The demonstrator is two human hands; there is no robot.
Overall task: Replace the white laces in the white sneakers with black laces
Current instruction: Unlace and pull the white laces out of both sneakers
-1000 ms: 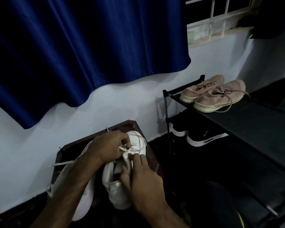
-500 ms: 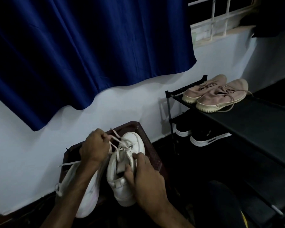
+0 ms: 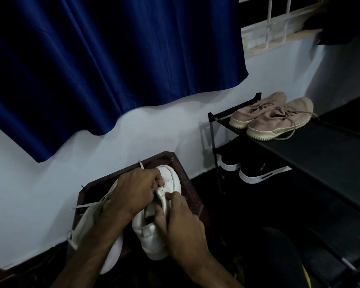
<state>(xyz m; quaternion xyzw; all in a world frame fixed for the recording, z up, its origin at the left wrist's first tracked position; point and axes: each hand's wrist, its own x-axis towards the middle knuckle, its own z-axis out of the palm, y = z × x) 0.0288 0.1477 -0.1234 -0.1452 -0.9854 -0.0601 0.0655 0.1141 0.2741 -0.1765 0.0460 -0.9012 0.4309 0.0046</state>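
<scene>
White sneaker: up on the dark reddish worktop, toe pointing away toward the wall, heel toward the person, and both hands are on it
Left hand: right over the front of the lacing, fingers curled in tight and pinching the white lace down near the toe eyelets; one short lace end pokes up behind the knuckles
Right hand: gripping the sneaker round its middle, thumb pressed onto the tongue, the other fingers wrapped over the right side of the upper
Second white sneaker: lying just left of the first on the same worktop, largely covered by the left forearm, white laces in it
Loose lace: a flat white end trails out leftward from that second sneaker, past the worktop edge, and another loop hangs low at its left side
Curtain: deep blue, hanging in folds across the pale wall above the worktop
Shoe rack: black, standing to the right of the worktop
Top shelf: a pair of pinkish-beige sneakers with cream soles, side by side, laces dangling
Lower shelf: black shoes with white soles, tucked in the shadow
Window grille: white bars, upper right, above the rack
</scene>
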